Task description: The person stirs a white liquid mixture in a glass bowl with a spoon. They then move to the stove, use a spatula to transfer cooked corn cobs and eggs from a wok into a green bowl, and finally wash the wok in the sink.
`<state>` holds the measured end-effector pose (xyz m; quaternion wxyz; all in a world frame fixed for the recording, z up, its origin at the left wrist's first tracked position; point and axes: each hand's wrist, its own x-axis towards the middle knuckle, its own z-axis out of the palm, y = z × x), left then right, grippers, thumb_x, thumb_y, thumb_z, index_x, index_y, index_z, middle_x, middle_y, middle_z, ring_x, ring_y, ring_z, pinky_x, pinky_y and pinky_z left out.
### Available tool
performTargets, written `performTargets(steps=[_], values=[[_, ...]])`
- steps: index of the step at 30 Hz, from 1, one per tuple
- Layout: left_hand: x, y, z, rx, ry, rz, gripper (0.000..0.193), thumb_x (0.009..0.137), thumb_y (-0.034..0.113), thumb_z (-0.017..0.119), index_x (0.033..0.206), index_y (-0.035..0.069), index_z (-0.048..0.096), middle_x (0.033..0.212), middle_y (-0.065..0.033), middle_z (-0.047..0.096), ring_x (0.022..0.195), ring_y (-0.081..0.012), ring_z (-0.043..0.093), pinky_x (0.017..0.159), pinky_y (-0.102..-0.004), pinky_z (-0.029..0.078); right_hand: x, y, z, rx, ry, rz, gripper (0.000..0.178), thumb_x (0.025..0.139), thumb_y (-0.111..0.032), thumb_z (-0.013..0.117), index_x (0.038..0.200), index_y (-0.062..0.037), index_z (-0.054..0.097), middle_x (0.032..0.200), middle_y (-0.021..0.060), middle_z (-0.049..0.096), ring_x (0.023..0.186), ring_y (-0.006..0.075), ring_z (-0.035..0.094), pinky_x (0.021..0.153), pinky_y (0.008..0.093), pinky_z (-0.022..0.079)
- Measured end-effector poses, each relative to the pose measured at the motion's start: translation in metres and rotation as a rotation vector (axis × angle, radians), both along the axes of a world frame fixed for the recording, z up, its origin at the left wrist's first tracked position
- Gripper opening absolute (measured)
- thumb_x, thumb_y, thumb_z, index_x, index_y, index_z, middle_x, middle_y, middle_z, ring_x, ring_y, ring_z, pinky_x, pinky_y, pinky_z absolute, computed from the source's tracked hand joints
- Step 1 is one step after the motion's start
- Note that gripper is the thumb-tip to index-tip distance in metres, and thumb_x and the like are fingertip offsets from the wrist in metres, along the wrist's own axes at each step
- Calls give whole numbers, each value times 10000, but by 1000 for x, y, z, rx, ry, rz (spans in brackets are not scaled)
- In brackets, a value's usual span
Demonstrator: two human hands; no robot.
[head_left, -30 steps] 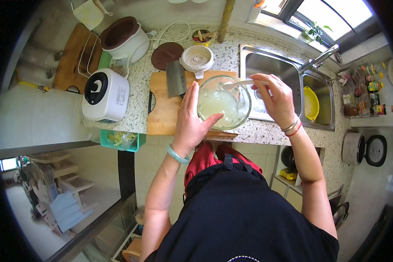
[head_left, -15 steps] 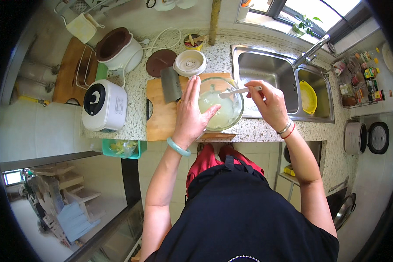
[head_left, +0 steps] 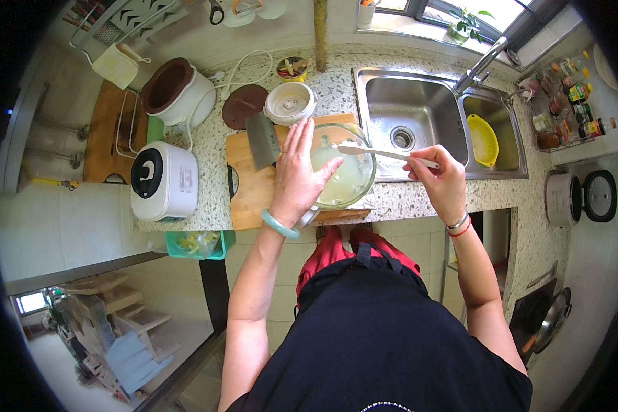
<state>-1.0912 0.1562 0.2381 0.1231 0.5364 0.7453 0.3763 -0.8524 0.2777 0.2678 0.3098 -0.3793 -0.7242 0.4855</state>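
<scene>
A glass bowl (head_left: 369, 180) of pale, cloudy liquid with some lumps stands at the right of the wooden cutting board (head_left: 254, 199). My left hand (head_left: 299, 172) lies along the bowl's left side, fingers stretched out and thumb reaching over the rim. Pinched in my right hand (head_left: 438, 180) is the handle end of a slim white spatula (head_left: 384, 152), held nearly level across the right rim. Its far end is over the liquid; its exact shape is hard to make out. Beside my left fingers lies a cleaver (head_left: 261, 139) on the board.
Behind the board are a round white container (head_left: 290, 103), a brown lid (head_left: 244, 106) and a small yellow tub (head_left: 292, 69). A white cooker (head_left: 178, 182) stands left. To the right is the steel sink (head_left: 419, 103), with a yellow basket (head_left: 483, 141) in its smaller basin.
My right hand has moved right and slightly down, drawing the spatula back so more of it shows outside the bowl. My left hand stays against the bowl. The whole view has shifted slightly.
</scene>
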Motion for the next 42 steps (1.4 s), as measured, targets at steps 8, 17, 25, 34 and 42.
performTargets(steps=[8, 17, 25, 34, 42], values=[[0, -1, 4, -21, -29, 7, 832, 834, 327, 773, 1480, -15, 374, 1523, -204, 394, 1415, -334, 365, 1166, -409, 297, -1, -1, 19, 580, -298, 208, 174, 923, -52, 587, 1081, -104, 636, 765, 130, 620, 700, 319, 624, 632, 388, 490], [-5, -3, 4, 6, -101, -10, 853, 847, 380, 761, 1481, -27, 362, 1516, -215, 398, 1407, -338, 379, 1161, -412, 303, -16, 11, 22, 552, -231, 262, 272, 950, -82, 604, 1211, -121, 671, 825, 125, 679, 673, 259, 649, 608, 343, 506], [-5, -3, 2, 14, -75, -15, 848, 855, 397, 750, 1492, -5, 361, 1524, -205, 394, 1412, -334, 372, 1163, -409, 298, -20, 15, 11, 418, -270, 263, 247, 944, -53, 634, 1181, -67, 699, 911, 140, 730, 691, 151, 668, 633, 278, 522], [-4, 0, 5, -19, -76, -27, 845, 865, 399, 733, 1472, -50, 356, 1515, -250, 373, 1425, -366, 339, 1179, -424, 277, -16, 18, -6, 472, -278, 221, 234, 934, -71, 657, 1162, -71, 706, 920, 163, 726, 703, 186, 696, 636, 286, 530], [-3, 0, 5, -11, -56, -28, 833, 865, 386, 735, 1468, -51, 363, 1511, -251, 379, 1422, -368, 343, 1177, -424, 280, -14, 7, 1, 422, -346, 144, 213, 938, -86, 656, 1144, -66, 708, 926, 190, 712, 744, 242, 724, 651, 298, 539]])
